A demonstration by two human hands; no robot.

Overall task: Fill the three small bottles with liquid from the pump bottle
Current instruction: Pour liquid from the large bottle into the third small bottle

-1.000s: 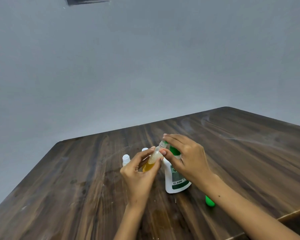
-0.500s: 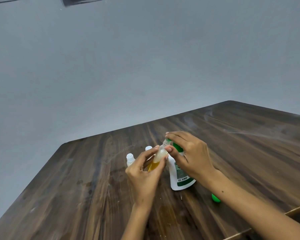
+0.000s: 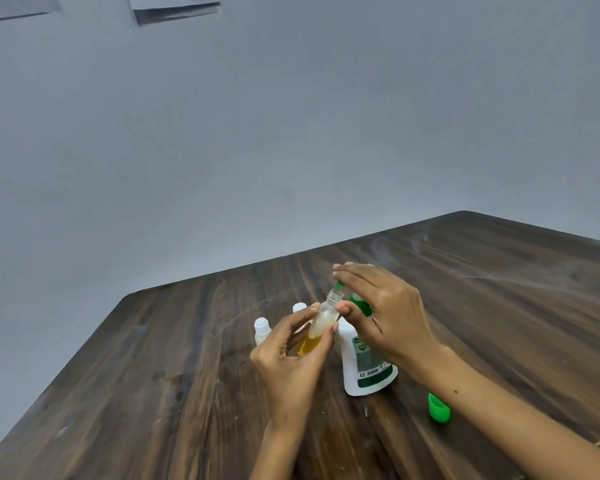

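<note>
1. 3 small bottles: 1 clear open bottle (image 3: 321, 323) with yellow liquid in its lower part, tilted, and 2 white-capped bottles, 1 at the far left (image 3: 262, 329) and 1 (image 3: 299, 308) mostly hidden behind the fingers.
2. 1 white pump bottle (image 3: 366, 365) with a green label and green pump head, standing right of the small bottles.
3. 1 green cap (image 3: 438, 407) on the near right.
4. 2 hands: 1 left hand (image 3: 291, 362), 1 right hand (image 3: 385, 310).
5. 1 dark wooden table (image 3: 153, 375).
</note>
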